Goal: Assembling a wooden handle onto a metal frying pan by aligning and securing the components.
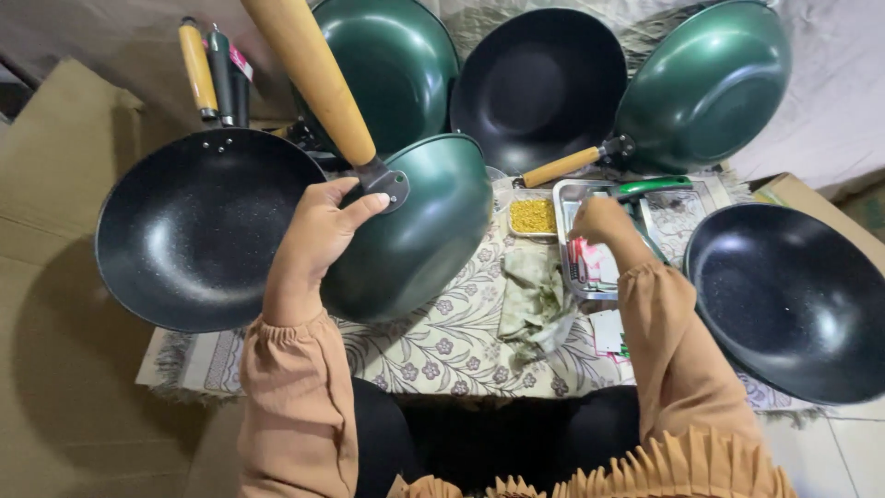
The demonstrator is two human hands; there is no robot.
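My left hand (318, 235) holds a dark green wok (419, 231) by its rim near the metal bracket of its wooden handle (309, 74), which points up toward the camera. The wok is tilted on its side over the floral cloth (433, 346). My right hand (601, 221) reaches into a metal tray (576, 198) with small packets; whether its fingers grip anything is hidden. A green-handled tool (650, 187) lies across the tray just beyond that hand.
A black wok (198, 231) sits at the left, another (793, 300) at the right. Three more woks (544, 78) lean at the back. A small box of yellow bits (533, 216) and a crumpled rag (535, 300) lie on the cloth. Cardboard (55, 184) covers the floor left.
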